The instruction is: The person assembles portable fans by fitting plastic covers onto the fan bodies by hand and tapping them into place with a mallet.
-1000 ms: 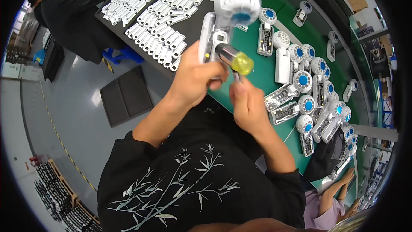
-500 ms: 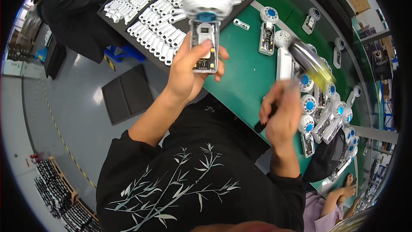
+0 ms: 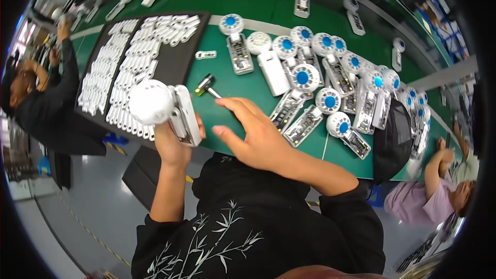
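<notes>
Green tabletop [image 3: 247, 86], blk tray [image 3: 178, 67] at L, sm mallet [image 3: 205, 84], loose wht pc [image 3: 206, 55], wht/blue units [image 3: 339, 78] at R

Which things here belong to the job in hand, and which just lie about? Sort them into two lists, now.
Job, as it looks:
white round-headed device, held in the left grip
hammer, lying near the open right grip
blue-centred devices, probably
small white parts, probably

Apparently just lying about:
black mesh item at the bench edge
dark panel on the floor
</notes>
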`<state>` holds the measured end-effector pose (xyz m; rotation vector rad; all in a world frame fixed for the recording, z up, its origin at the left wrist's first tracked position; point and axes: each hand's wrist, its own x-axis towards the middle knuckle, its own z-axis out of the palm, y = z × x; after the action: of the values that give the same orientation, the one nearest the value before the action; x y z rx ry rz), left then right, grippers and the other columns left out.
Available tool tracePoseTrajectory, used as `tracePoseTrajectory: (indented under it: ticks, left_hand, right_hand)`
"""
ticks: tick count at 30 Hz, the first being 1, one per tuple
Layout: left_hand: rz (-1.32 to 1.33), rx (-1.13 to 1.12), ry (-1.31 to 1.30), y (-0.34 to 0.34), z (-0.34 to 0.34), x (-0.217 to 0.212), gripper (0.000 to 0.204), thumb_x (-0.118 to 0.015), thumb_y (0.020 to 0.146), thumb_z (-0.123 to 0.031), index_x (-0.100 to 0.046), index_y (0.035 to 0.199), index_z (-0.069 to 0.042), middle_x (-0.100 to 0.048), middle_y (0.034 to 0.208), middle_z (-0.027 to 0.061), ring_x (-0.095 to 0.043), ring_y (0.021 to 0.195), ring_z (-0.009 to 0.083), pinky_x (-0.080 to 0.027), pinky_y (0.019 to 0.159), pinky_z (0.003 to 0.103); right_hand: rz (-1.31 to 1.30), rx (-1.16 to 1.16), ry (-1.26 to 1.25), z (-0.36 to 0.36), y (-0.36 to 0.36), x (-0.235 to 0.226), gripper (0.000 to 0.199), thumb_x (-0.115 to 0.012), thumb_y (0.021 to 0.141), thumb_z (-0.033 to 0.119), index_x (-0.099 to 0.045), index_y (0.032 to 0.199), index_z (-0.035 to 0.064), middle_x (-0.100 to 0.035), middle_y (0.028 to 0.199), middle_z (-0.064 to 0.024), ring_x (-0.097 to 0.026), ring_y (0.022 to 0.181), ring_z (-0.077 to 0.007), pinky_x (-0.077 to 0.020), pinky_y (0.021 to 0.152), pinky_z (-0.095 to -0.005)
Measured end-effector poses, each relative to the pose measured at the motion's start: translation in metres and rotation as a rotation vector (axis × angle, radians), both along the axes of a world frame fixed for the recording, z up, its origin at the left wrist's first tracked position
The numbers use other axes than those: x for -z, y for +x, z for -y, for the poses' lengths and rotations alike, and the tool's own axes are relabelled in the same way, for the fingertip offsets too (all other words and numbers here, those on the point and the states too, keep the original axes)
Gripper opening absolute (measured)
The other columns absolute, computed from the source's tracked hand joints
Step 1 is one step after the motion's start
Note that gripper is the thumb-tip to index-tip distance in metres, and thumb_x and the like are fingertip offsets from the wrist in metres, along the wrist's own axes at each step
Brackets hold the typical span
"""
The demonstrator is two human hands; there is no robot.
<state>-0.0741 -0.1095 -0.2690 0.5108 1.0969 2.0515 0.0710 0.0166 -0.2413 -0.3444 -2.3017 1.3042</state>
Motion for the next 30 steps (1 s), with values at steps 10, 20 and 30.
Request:
tracePoseTrajectory:
  ticks: [10, 20, 30]
  left_hand:
    - [-0.572, 0.047, -0.170, 0.053, -0.065, 0.010, 0.050, -0.048, 0.094, -0.043, -0.051, 0.117, 0.001, -0.065, 0.086, 0.0135, -0.062, 0.063, 0.0163, -0.050, 0.054, 0.028]
    - [-0.190, -0.110, -0.024, 0.008, -0.034, -0.008, 0.057, -0.043, 0.095, -0.049, -0.049, 0.119, 0.001, -0.062, 0.096, 0.0213, -0.062, 0.071, 0.0217, -0.049, 0.057, 0.030]
    - [-0.078, -0.198, 0.047, -0.017, 0.014, -0.020, 0.066, -0.063, 0.078, 0.003, -0.030, 0.134, -0.004, -0.053, 0.100, 0.0138, -0.061, 0.072, 0.0202, -0.051, 0.059, 0.032]
  right_hand:
    - [-0.173, 0.157, -0.187, -0.048, 0.019, -0.046, 0.072, -0.074, 0.080, 0.033, -0.040, 0.131, -0.0047, -0.060, 0.108, -0.0211, -0.060, 0.104, -0.0287, -0.0462, 0.093, -0.0388]
    - [0.051, 0.121, -0.250, -0.035, -0.017, 0.016, 0.050, -0.065, 0.086, 0.032, -0.051, 0.117, -0.0039, -0.061, 0.099, -0.0191, -0.062, 0.092, -0.0313, -0.0512, 0.079, -0.0380]
    - [0.386, 0.160, 0.224, -0.029, -0.063, 0.068, 0.020, -0.053, 0.093, 0.018, -0.054, 0.099, -0.0006, -0.058, 0.075, -0.0165, -0.060, 0.073, -0.0342, -0.0492, 0.067, -0.0419]
